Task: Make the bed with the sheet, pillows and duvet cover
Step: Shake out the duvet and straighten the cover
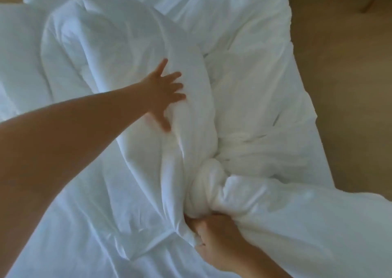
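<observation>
— Item one: the grip?
— Right hand (214, 237), fingers curled tight round a gathered fistful of white duvet cover (118, 50). Clamped; cloth bulges out just above the knuckles.

— Item two: directly beyond the grip?
— A twisted knot (209, 184) of the same cloth, touching the fist. Folds fan out from it to both sides.

— Item three: the other hand?
— Left hand (163, 91), well beyond the grip and to its left. Fingers straight and spread wide, palm down on a long, thick roll of the cover. Holding nothing; arm fully stretched.

— Item four: where the cover lies?
— Heaped and creased across the bed, from under the grip to the far end. The thickest hump is beyond the left hand.

— Item five: right of the grip?
— Flatter white cloth (244, 33), wrinkled; sheet or cover, cannot tell. Past its edge, tan floor (350, 86).
</observation>
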`<state>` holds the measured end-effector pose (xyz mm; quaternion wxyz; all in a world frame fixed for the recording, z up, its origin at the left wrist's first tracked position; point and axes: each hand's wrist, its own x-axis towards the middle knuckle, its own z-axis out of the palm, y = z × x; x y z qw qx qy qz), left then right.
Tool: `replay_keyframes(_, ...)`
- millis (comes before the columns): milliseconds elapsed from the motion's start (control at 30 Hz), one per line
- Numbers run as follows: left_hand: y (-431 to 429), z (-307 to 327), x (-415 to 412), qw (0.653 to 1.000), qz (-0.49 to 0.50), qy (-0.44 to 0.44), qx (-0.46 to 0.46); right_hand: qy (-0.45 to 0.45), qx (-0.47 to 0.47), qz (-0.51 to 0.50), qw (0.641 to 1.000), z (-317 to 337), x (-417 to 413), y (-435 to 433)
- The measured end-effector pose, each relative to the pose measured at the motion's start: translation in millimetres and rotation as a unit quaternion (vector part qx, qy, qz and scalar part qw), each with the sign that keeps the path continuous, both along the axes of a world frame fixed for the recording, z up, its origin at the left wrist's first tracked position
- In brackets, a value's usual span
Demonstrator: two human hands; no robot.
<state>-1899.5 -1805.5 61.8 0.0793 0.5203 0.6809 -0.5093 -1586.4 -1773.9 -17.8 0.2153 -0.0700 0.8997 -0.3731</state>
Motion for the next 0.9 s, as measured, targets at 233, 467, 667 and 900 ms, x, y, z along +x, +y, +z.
replay_keyframes(233, -122, -36, 20, 0.964, 0.214, -0.130, 0.086, -0.017, 0.042, -0.074, 0.996, 6, -3, -16)
replay_keyframes(467, -194, -54, 49, 0.932, 0.152, -0.190, 0.268, -0.050, 0.093, -0.453, 0.885, 0, -189, -42)
replay_keyframes(667, -235, -36, 38, 0.918, 0.012, -0.238, 0.317, -0.108, 0.097, -0.492, 0.858, -46, -201, -126)
replay_keyframes(900, -220, -19, 15, 0.971, -0.144, -0.056, 0.183, -0.119, 0.115, -0.246, 0.955, -30, -72, -268)
